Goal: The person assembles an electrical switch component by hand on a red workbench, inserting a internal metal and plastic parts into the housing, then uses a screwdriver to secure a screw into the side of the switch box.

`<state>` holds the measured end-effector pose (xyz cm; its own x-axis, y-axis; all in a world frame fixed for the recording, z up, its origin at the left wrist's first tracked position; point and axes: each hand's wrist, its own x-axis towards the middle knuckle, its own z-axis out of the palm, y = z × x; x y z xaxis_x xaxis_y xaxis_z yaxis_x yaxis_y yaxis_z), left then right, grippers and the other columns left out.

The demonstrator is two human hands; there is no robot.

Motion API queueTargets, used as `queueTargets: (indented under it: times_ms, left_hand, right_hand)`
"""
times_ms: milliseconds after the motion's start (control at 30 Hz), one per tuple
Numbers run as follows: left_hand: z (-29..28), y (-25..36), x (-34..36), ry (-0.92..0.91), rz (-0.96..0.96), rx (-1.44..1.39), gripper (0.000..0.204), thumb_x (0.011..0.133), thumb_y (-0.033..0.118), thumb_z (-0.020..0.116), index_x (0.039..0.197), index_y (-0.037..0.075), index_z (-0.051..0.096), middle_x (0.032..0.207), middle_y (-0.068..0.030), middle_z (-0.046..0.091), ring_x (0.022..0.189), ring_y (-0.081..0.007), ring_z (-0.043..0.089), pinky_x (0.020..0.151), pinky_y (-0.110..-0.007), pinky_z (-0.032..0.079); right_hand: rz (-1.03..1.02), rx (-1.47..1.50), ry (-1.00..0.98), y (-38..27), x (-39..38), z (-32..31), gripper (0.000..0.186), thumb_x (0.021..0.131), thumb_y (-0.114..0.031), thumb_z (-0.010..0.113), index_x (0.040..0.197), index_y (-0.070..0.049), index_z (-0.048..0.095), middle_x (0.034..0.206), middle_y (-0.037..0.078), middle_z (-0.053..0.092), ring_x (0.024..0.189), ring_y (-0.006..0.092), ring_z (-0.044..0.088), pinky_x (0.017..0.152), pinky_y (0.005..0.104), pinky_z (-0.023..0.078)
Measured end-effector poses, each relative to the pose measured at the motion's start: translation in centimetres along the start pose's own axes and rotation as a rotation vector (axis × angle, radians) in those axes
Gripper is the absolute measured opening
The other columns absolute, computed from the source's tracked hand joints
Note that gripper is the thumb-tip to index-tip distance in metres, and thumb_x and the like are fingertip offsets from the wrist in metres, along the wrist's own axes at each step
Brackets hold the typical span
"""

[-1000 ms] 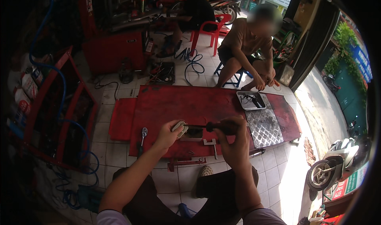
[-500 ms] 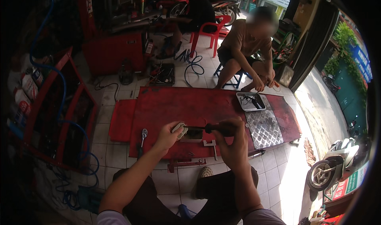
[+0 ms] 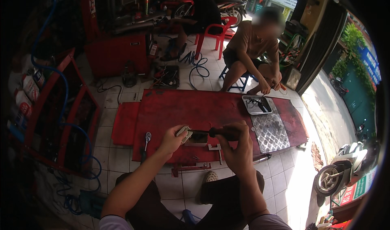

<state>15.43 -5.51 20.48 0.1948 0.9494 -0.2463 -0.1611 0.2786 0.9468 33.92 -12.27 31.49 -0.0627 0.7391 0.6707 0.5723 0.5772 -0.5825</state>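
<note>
My left hand (image 3: 170,141) pinches a small pale part (image 3: 185,134) above the red bench. A screwdriver (image 3: 222,133) with a dark handle is gripped in my right hand (image 3: 240,151). Its shaft points left, with the tip at or close to the pale part; contact is hard to make out. Below them, a small open box (image 3: 198,143) rests on the bench (image 3: 178,108). Beside it lies a light metal bracket-like piece (image 3: 215,147) at the near edge, and some tiny screw-like bits (image 3: 196,157) lie left of that.
A ratchet wrench (image 3: 147,140) lies at the bench's left. Toward the far right, a metal tray (image 3: 256,110) of tools sits by a checkered metal plate (image 3: 270,130). Across the bench a person (image 3: 256,43) sits on a blue stool. A red rack (image 3: 73,108) with blue hose stands left.
The pale part has turned slightly in my left fingers, and the screwdriver has shifted a little with my right hand. Both grips are unchanged.
</note>
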Motion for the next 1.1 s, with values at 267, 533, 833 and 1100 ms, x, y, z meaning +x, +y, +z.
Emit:
queueTargets:
  times_ms: [267, 533, 833, 1100]
  left_hand:
    - [-0.1, 0.3, -0.3, -0.01, -0.011, 0.01, 0.028, 0.089, 0.01, 0.055, 0.115, 0.001, 0.052, 0.102, -0.0077, 0.061, 0.087, -0.014, 0.062, 0.067, -0.025, 0.052]
    - [-0.4, -0.5, 0.1, 0.0, 0.014, -0.013, 0.029, 0.089, 0.011, 0.055, 0.116, 0.001, 0.052, 0.102, -0.0076, 0.061, 0.087, -0.0134, 0.061, 0.066, -0.025, 0.052]
    - [0.3, 0.1, -0.1, -0.027, 0.003, -0.033, 0.028, 0.089, 0.011, 0.054, 0.116, 0.001, 0.052, 0.101, -0.0072, 0.061, 0.086, -0.0133, 0.061, 0.067, -0.024, 0.052]
    - [-0.9, -0.3, 0.6, -0.007, 0.036, -0.099, 0.028, 0.089, 0.011, 0.055, 0.115, 0.001, 0.052, 0.099, -0.0071, 0.061, 0.085, -0.0129, 0.061, 0.067, -0.024, 0.051]
  right_hand:
    - [-0.002, 0.006, -0.007, -0.2, 0.0, 0.1, 0.032, 0.075, 0.0, 0.067, 0.098, 0.0, 0.045, 0.088, 0.013, 0.052, 0.077, 0.0249, 0.065, 0.062, 0.0323, 0.051]
    - [-0.005, 0.019, 0.001, -0.2, 0.1, 0.2, 0.032, 0.075, 0.0, 0.067, 0.098, 0.0, 0.045, 0.088, 0.013, 0.052, 0.076, 0.025, 0.065, 0.061, 0.0321, 0.051]
    - [0.004, 0.044, 0.003, -0.1, 0.1, -0.3, 0.032, 0.075, 0.002, 0.067, 0.099, 0.0, 0.045, 0.087, 0.013, 0.056, 0.078, 0.0248, 0.066, 0.062, 0.0313, 0.052]
    - [-0.027, 0.085, -0.018, -0.1, 0.3, 1.0, 0.031, 0.075, 0.002, 0.066, 0.099, 0.0, 0.046, 0.088, 0.013, 0.058, 0.08, 0.0245, 0.066, 0.064, 0.0303, 0.052]
